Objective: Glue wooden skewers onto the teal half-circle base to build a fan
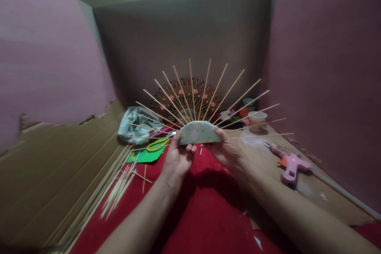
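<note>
Between my two hands I see a half-round piece covered in pale blue floral fabric, its flat edge facing down. Several thin wooden sticks radiate from its curved edge like a fan. My left hand grips the left end, thumb on the front and fingers curled beneath. At the right end my right hand holds it the same way, the fingers partly hidden. Behind the sticks stands a brown fan-shaped piece decorated with pink flowers.
A pink glue gun with a red light lies on cardboard at the right. White cups stand behind it. Loose sticks, yellow-handled scissors, a green sheet and crumpled pale blue cloth are at the left. Red cloth covers the front.
</note>
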A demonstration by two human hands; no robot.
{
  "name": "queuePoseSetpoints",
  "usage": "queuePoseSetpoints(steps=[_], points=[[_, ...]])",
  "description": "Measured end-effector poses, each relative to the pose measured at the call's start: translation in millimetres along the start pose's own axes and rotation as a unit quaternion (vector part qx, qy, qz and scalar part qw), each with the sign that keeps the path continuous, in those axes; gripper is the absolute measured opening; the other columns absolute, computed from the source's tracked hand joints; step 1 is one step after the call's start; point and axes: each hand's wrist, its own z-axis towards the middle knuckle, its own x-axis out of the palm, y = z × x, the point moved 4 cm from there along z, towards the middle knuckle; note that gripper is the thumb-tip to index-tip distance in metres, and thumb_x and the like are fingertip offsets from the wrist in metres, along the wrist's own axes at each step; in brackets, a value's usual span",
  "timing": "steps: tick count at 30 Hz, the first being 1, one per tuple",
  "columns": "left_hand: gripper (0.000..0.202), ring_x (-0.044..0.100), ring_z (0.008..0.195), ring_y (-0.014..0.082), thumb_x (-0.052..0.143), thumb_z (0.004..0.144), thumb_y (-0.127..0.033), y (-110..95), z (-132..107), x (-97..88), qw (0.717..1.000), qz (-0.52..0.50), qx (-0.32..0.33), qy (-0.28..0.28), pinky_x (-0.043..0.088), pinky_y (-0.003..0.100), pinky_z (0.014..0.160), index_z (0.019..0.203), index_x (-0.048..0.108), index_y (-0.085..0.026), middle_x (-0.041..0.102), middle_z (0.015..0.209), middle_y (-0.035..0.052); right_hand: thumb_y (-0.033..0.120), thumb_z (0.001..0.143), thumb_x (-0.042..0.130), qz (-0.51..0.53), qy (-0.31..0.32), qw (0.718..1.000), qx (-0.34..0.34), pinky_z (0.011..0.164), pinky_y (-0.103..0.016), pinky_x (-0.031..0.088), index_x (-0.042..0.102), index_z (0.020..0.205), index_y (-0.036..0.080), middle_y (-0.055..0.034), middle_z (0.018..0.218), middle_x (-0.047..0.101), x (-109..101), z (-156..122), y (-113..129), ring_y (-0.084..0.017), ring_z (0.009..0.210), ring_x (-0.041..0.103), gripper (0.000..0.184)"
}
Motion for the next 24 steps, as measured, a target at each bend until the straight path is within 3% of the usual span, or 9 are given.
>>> queuePoseSetpoints(steps=[5, 7, 10, 15, 18, 21, 24], points=[[0.022, 0.042, 0.034, 0.0059, 0.052, 0.092, -0.029, 1, 3, -4.0, 1.0, 0.019, 0.014, -0.002, 0.039, 0.021, 0.037, 0.078, 0.059, -0.013, 0.056, 0.055, -0.0032, 0.025, 0.07, 0.071, 0.009, -0.036, 0.999, 0.014, 0.056, -0.024, 0.052, 0.066, 0.084, 0.017, 0.0004, 0.078, 0.069, -5, 3, -3, -0.014, 0.069, 0.061, 0.016], [0.019, 0.045, 0.036, 0.0071, 0.063, 0.084, -0.032, 2, 4, -5.6, 0.999, 0.049, 0.015, 0.005, 0.037, 0.021, 0.035, 0.081, 0.059, -0.014, 0.058, 0.057, -0.0034, 0.026, 0.073, 0.068, 0.014, -0.053, 0.998, 0.03, 0.055, -0.025, 0.052, 0.064, 0.086, 0.018, 0.0006, 0.079, 0.069, -9, 4, -3, -0.014, 0.068, 0.061, 0.015], [0.033, 0.047, 0.038, 0.0076, 0.079, 0.066, -0.034, 4, 5, -7.1, 0.994, 0.103, 0.021, 0.013, 0.034, 0.02, 0.033, 0.083, 0.06, -0.015, 0.06, 0.06, -0.0033, 0.032, 0.075, 0.069, 0.001, -0.061, 0.997, 0.037, 0.053, -0.027, 0.052, 0.063, 0.088, 0.02, 0.0002, 0.079, 0.069, -11, 5, 0, -0.015, 0.069, 0.061, 0.019], [0.045, 0.042, 0.038, 0.004, 0.087, 0.05, -0.031, 2, 5, -6.5, 0.991, 0.113, 0.074, 0.003, 0.031, 0.017, 0.034, 0.082, 0.06, -0.013, 0.061, 0.061, -0.0035, 0.042, 0.066, 0.077, -0.11, -0.042, 0.993, -0.002, 0.047, -0.024, 0.048, 0.065, 0.085, 0.017, -0.0017, 0.073, 0.068, -8, 0, 1, -0.014, 0.059, 0.059, 0.033], [0.046, 0.044, 0.039, 0.0051, 0.087, 0.048, -0.03, 2, 3, -4.6, 0.991, 0.114, 0.072, 0.015, 0.033, 0.018, 0.035, 0.082, 0.061, -0.013, 0.062, 0.061, -0.0031, 0.047, 0.068, 0.074, -0.179, -0.034, 0.983, 0.008, 0.04, -0.023, 0.04, 0.065, 0.078, 0.015, -0.0025, 0.059, 0.065, -9, -2, -3, -0.012, 0.045, 0.052, 0.035], [0.045, 0.047, 0.039, 0.0076, 0.085, 0.052, -0.037, 6, 2, -3.3, 0.988, 0.142, 0.04, 0.04, 0.036, 0.02, 0.035, 0.082, 0.063, -0.011, 0.06, 0.056, -0.0015, 0.051, 0.072, 0.069, -0.205, 0.006, 0.978, 0.027, 0.042, -0.023, 0.04, 0.066, 0.075, 0.013, -0.0045, 0.054, 0.065, -9, -3, -5, -0.012, 0.044, 0.053, 0.038], [0.043, 0.048, 0.039, 0.0083, 0.084, 0.052, -0.036, 9, 1, -4.3, 0.986, 0.157, 0.047, 0.039, 0.037, 0.019, 0.036, 0.078, 0.063, -0.009, 0.059, 0.05, -0.0008, 0.05, 0.072, 0.067, -0.206, 0.033, 0.977, 0.035, 0.043, -0.022, 0.04, 0.066, 0.072, 0.012, -0.0046, 0.054, 0.065, -8, -3, -6, -0.011, 0.045, 0.054, 0.038]])
